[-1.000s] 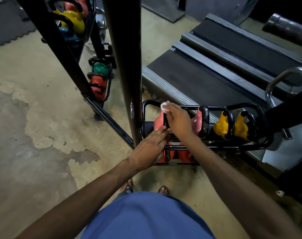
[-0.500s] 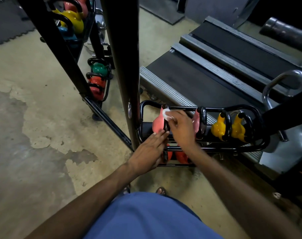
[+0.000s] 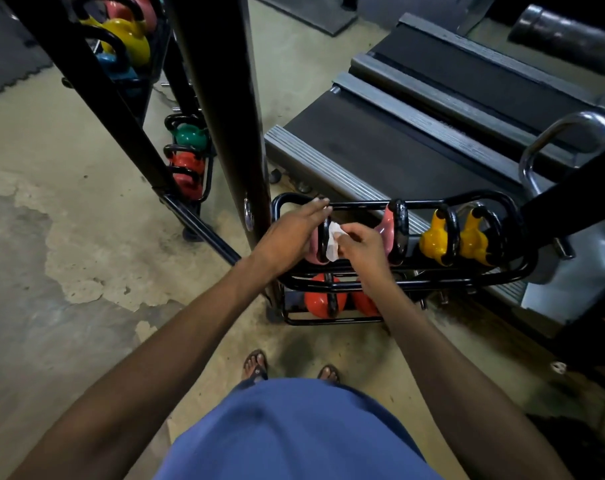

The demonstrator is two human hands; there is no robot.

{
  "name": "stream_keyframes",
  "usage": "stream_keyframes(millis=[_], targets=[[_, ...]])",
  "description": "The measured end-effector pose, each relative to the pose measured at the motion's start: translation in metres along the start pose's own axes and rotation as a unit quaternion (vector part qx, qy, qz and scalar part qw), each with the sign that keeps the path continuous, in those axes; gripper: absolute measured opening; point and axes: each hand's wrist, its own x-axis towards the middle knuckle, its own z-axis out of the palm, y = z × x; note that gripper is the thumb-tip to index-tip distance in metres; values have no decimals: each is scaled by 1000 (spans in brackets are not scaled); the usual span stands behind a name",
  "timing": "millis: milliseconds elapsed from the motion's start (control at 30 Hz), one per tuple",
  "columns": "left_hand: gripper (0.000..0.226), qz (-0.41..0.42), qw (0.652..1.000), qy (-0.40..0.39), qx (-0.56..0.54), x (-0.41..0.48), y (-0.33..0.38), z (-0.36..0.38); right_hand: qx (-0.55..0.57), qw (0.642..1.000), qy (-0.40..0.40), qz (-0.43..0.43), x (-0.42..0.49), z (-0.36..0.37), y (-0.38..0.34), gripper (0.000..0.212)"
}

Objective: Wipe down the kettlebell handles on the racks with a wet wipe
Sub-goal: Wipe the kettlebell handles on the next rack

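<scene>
A low black tube rack [image 3: 522,268] holds two pink kettlebells, two yellow ones [image 3: 432,240] and red ones [image 3: 323,299] on the shelf below. My right hand [image 3: 361,247] pinches a white wet wipe [image 3: 332,242] against the black handle of the leftmost pink kettlebell [image 3: 313,249]. My left hand [image 3: 289,235] lies flat over that kettlebell with straight fingers, its fingertips reaching the rack's far rail. The second pink kettlebell [image 3: 393,233] stands just right of my right hand.
A thick black upright post [image 3: 225,98] rises right beside the rack's left end. A treadmill deck [image 3: 415,133] lies behind the rack. A second rack [image 3: 187,157] with green, red, yellow and blue kettlebells stands at the back left. My sandalled feet [image 3: 256,367] stand on bare concrete.
My left hand has moved up from the rack's near rail onto the pink kettlebell. My right hand has slid the wipe down the handle toward me.
</scene>
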Motion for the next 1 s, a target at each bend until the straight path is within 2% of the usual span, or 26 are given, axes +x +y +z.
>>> stream_keyframes(millis=[67, 133, 167, 233, 300, 367, 467, 500, 567, 633, 667, 733, 800, 867, 933, 1000], targets=[[53, -11, 999, -41, -14, 21, -2, -5, -100, 987, 52, -115, -14, 6, 8, 13], [45, -18, 998, -45, -35, 35, 2, -12, -207, 948, 76, -230, -25, 14, 14, 15], [43, -28, 998, -48, -25, 40, 3, -14, -273, 917, 70, -283, -27, 16, 15, 17], [41, -35, 997, -62, 42, 47, 4, -16, -413, 827, 40, -379, -23, 12, 14, 24], [39, -47, 992, -85, 76, 52, 5, -17, -491, 748, -4, -447, -14, 4, 11, 31], [37, -56, 987, -97, 117, 55, 2, -17, -561, 670, -60, -482, -8, 0, 8, 40], [36, -17, 978, -115, 174, 56, 4, -13, -686, 516, -135, -495, -4, 1, 9, 44], [31, -14, 979, -114, 166, 55, 5, -13, -706, 485, -143, -496, -6, 1, 6, 43], [25, -36, 980, -111, 160, 55, 1, -13, -708, 466, -132, -514, -10, 0, -3, 39], [28, -57, 983, -109, 137, 52, 5, -13, -666, 492, -110, -550, -13, -6, 0, 33], [31, -57, 984, -107, 131, 50, 6, -13, -633, 532, -106, -552, -14, -9, 6, 27], [35, -45, 986, -100, 126, 47, 9, -15, -549, 660, -80, -506, -16, -12, 23, 21], [39, -41, 986, -98, 132, 46, 9, -16, -446, 800, -15, -400, -23, -4, 39, 20], [41, -36, 983, -101, 149, 47, 9, -16, -306, 905, 50, -290, -33, 9, 48, 17], [40, -30, 981, -99, 163, 46, 10, -18, -174, 959, 95, -202, -40, 18, 47, 14], [39, -23, 981, -97, 165, 46, 10, -20, -91, 982, 114, -121, -38, 20, 41, 8]])
